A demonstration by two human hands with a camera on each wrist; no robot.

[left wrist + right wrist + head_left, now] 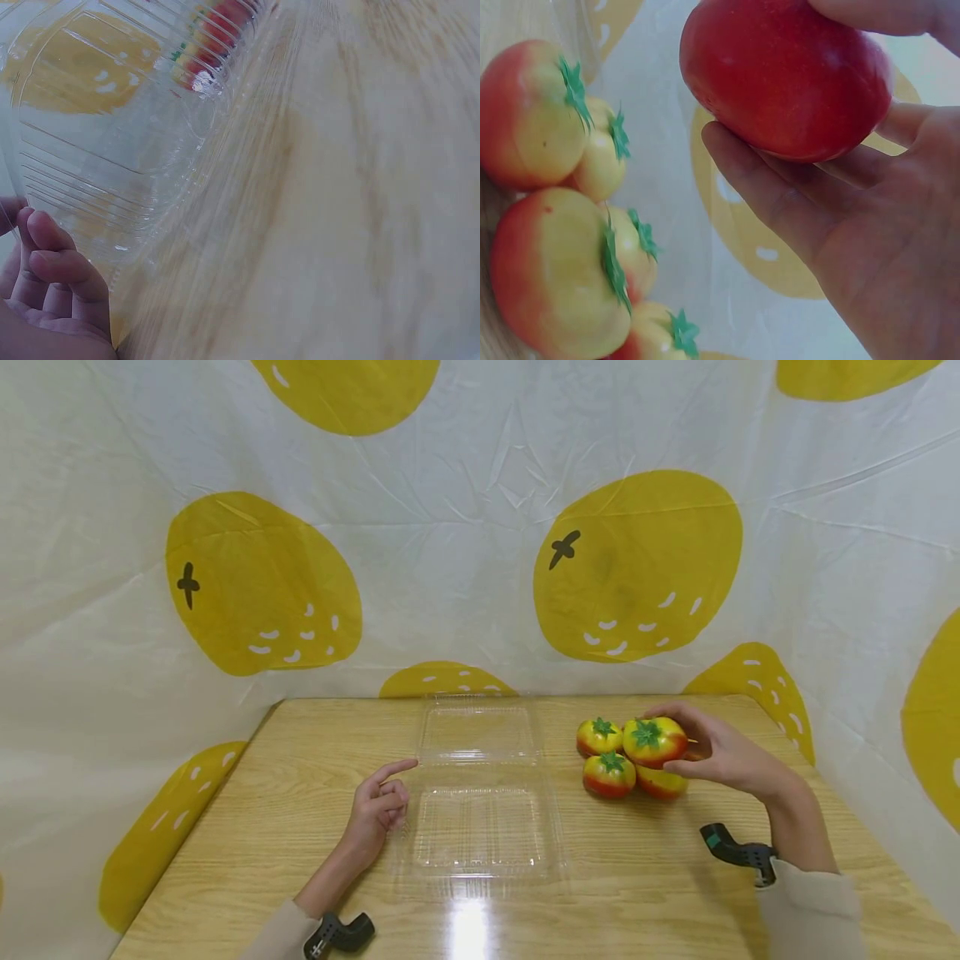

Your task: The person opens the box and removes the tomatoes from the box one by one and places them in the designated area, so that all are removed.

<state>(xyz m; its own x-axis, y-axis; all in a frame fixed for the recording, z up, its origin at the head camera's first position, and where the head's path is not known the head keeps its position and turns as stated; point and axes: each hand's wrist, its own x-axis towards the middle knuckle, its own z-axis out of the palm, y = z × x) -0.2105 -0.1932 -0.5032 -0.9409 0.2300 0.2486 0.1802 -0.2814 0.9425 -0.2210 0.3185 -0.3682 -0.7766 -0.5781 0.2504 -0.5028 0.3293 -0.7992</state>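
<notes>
My right hand (716,752) holds a red and yellow tomato (654,741) with a green leafy top, thumb on one side and fingers on the other. In the right wrist view the held tomato (784,79) shows its red underside, apart from several other tomatoes (559,270). Left of my right hand, two of these, a rear tomato (598,739) and a front tomato (609,774), sit close together. My left hand (375,814) pinches the left edge of a clear plastic clamshell container (480,831), index finger stretched along it. The container lies open, its lid (480,731) folded back.
Everything stands on a wooden table (315,760). A white curtain (450,577) printed with big yellow fruit hangs behind and at both sides. Black wrist cameras sit on both forearms, the right one (738,852) low over the table.
</notes>
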